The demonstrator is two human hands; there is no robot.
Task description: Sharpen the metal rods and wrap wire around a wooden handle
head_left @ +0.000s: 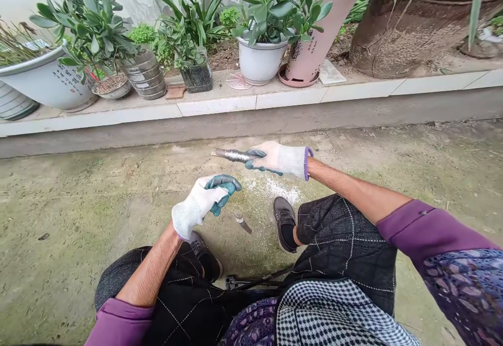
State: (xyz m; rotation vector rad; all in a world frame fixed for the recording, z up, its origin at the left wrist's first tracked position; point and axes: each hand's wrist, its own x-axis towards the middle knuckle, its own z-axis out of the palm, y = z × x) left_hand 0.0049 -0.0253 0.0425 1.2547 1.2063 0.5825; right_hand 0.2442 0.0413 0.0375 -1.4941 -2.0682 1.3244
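Note:
My right hand [275,158], in a white glove with a teal-coated palm and purple cuff, is wrapped round a dark stick wound with shiny silver wire [234,155]. The stick's pale, bare end points left, above the ground. Lower and to the left is my left hand [210,195], gloved the same way, with its fingers curled and the thumb pressed against them. What it holds, if anything, is hidden. Below, between my feet, a small knife-like piece [242,222] with a pale end and a dark end lies on the ground.
White powder or shavings [283,188] are scattered beside my shoe [285,223]. A low tiled ledge [216,106] runs across the back. On it stand a white pot [261,62], a tall pink planter [314,47], a cut plastic bottle [145,76] and a large brown pot [408,31].

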